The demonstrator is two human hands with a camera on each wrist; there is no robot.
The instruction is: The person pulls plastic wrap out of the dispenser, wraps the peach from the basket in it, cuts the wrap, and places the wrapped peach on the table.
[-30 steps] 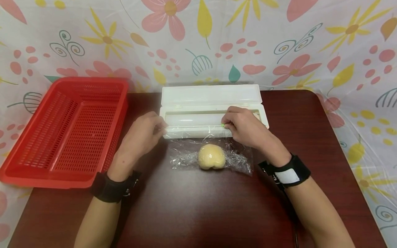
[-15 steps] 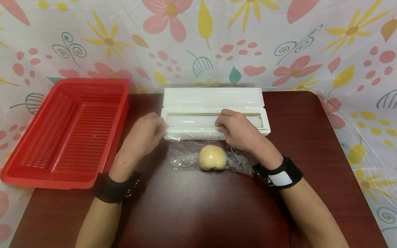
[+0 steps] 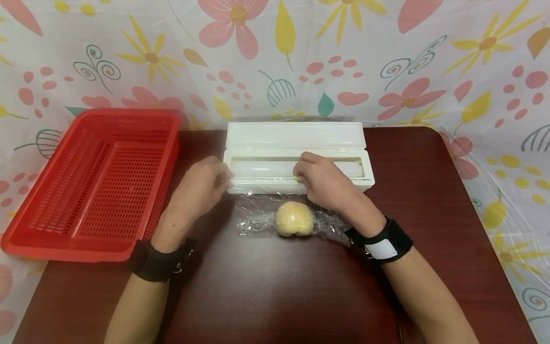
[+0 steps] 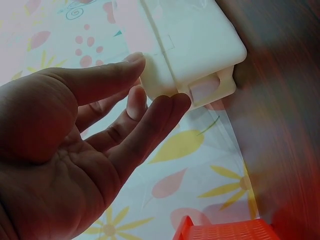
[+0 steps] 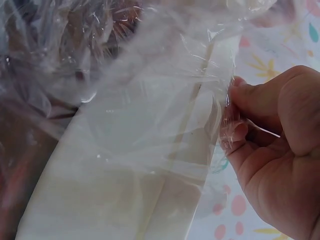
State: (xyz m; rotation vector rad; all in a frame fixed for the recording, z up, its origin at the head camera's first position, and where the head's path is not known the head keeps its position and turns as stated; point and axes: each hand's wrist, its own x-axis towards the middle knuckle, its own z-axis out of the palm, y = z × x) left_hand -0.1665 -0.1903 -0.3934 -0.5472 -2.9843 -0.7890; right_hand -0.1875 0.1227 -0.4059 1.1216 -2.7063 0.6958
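Note:
A white cling film dispenser (image 3: pixel 270 185) lies on the table with its lid (image 3: pixel 296 136) raised and a film roll (image 3: pixel 258 168) inside. My left hand (image 3: pixel 199 186) grips its left end, thumb and fingertips against the corner in the left wrist view. Farther right, my right hand (image 3: pixel 324 181) pinches a small green slide cutter (image 3: pixel 295 178) on the front rail; in the right wrist view clear cling film (image 5: pixel 130 115) drapes over the dispenser and hides the cutter. In front, a pale yellow round fruit (image 3: pixel 294 219) sits wrapped in film with bunched ends.
A red perforated plastic basket (image 3: pixel 148 191) stands at the left. The dark brown table (image 3: pixel 279 296) ends at a flower-printed cloth (image 3: pixel 374 62) behind and along the sides. Loose film lies between fruit and dispenser.
My right hand has slid left along the dispenser's rail with the green cutter. My left hand stays at the left end. The fruit has not moved.

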